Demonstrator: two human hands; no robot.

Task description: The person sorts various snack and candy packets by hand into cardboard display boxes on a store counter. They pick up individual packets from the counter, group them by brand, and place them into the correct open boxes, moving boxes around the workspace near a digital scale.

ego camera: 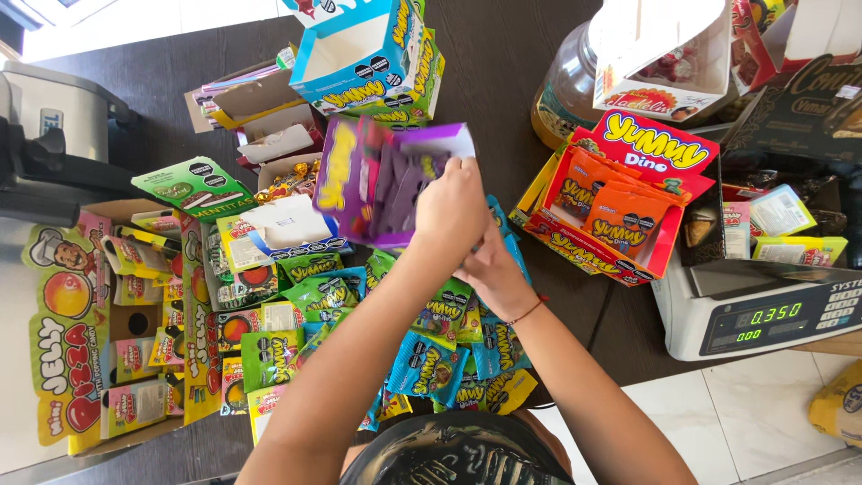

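Note:
My left hand (449, 211) grips the right edge of an open purple display box (359, 180), held tilted above the table, with purple packets showing inside. Just below it is my right hand (492, 274), a thin red bracelet on its wrist. Its fingers are tucked under the left hand, so I cannot tell what they hold. Under both hands lies a loose pile of green and blue candy packets (431, 355) on the dark table (512, 54).
A red and orange box of orange packets (620, 216) stands to the right, next to a digital scale (763, 310). An open blue box (359, 54) and a glass jar (561, 90) stand behind. A cardboard tray of sweets (135, 332) and a grey machine (54, 126) are at the left.

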